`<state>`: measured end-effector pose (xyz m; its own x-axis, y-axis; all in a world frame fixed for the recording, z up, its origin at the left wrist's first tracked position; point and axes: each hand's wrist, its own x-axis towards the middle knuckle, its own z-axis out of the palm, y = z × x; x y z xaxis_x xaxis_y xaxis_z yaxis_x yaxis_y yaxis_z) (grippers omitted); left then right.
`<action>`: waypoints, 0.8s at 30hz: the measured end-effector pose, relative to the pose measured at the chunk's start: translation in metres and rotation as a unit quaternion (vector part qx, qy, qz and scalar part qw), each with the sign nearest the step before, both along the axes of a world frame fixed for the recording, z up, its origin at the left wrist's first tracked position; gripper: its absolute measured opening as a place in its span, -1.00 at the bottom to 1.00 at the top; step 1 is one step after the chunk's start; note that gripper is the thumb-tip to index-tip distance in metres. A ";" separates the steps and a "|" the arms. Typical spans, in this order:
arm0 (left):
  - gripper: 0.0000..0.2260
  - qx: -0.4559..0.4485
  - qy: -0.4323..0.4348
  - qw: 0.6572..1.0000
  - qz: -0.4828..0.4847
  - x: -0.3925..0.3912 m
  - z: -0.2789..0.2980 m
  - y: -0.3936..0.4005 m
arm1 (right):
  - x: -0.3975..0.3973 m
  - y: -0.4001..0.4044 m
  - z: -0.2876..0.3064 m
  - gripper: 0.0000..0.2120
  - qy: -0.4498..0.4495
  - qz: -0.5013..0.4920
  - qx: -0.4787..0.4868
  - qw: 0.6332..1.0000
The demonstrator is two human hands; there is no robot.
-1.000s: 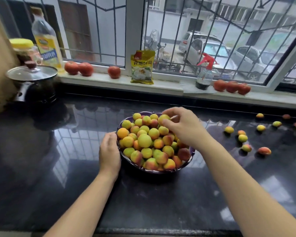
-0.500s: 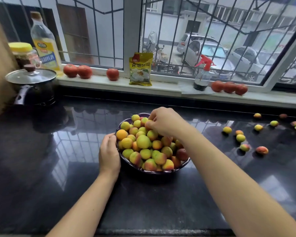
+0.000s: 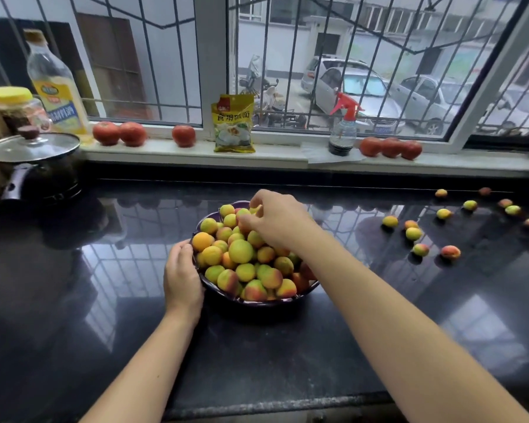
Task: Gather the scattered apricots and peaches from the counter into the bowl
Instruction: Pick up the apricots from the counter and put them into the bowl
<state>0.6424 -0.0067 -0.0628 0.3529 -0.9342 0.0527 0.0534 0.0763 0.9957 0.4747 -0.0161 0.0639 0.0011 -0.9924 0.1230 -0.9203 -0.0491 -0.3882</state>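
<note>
Depositing step: right hand (image 3: pixel 280 219), fingers curled, sets small yellow-green fruit into heaped purple bowl (image 3: pixel 258 302) at counter's middle; exact grip unclear. Left hand (image 3: pixel 182 277) steadies rim. Next: reach scattered fruit (image 3: pixel 413 234) toward counter's right edge.

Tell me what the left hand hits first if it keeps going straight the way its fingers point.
The left hand already rests against the bowl rim; pushing on, it would likely meet the orange apricot at the pile's near-left edge, though depth is unclear.
</note>
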 end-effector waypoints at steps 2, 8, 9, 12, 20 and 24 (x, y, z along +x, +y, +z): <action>-0.75 -0.010 -0.012 1.000 0.004 -0.001 -0.001 0.000 | -0.021 0.018 -0.010 -0.70 -0.117 -0.028 -0.089 0.989; -0.72 -0.006 -0.061 0.998 0.016 -0.009 -0.004 -0.003 | -0.144 0.087 -0.086 -0.88 -0.172 -0.233 -0.109 0.951; -0.72 -0.002 -0.069 0.998 0.014 -0.014 -0.003 -0.004 | -0.165 0.095 -0.094 -0.86 -0.161 -0.265 -0.099 0.946; -0.74 0.003 -0.073 0.997 0.005 -0.035 0.001 -0.006 | -0.219 0.105 -0.102 -0.83 -0.134 -0.337 -0.095 0.927; -0.77 0.022 -0.013 0.999 -0.019 -0.113 0.001 -0.033 | -0.301 0.058 -0.101 -0.67 -0.071 -0.411 -0.045 0.908; -0.78 0.033 0.039 0.998 -0.032 -0.134 -0.003 -0.040 | -0.307 0.035 -0.121 -0.64 -0.032 -0.415 -0.003 0.909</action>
